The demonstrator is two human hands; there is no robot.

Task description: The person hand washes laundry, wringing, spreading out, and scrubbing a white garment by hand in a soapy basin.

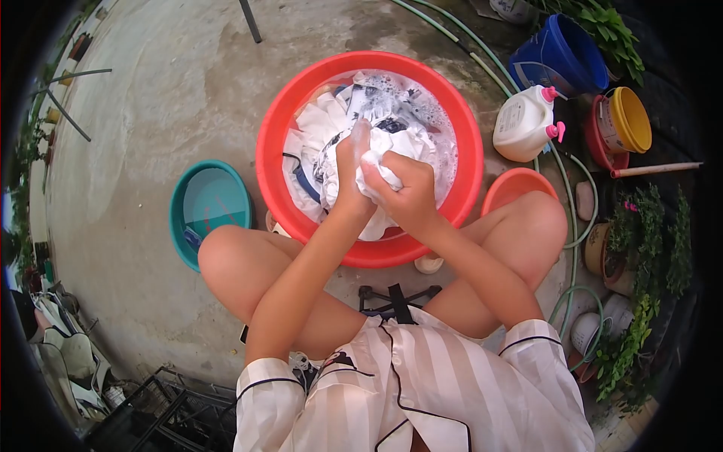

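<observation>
Both hands, left and right, were closed tight on a white cloth over the red basin. Hard rubbing risked suds slopping over the rim at 6 o'clock, or jolting the bottle at 2 o'clock.

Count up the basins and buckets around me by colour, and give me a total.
Red basin, holding the white cloth both hands grip: 1
Teal basin: 1
Orange basin: 1
Blue bucket: 1
Yellow bucket: 1
Total: 5

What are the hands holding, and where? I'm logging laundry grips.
Both the left hand and right hand clutch a bunched fold of wet white cloth above the red basin.
</observation>
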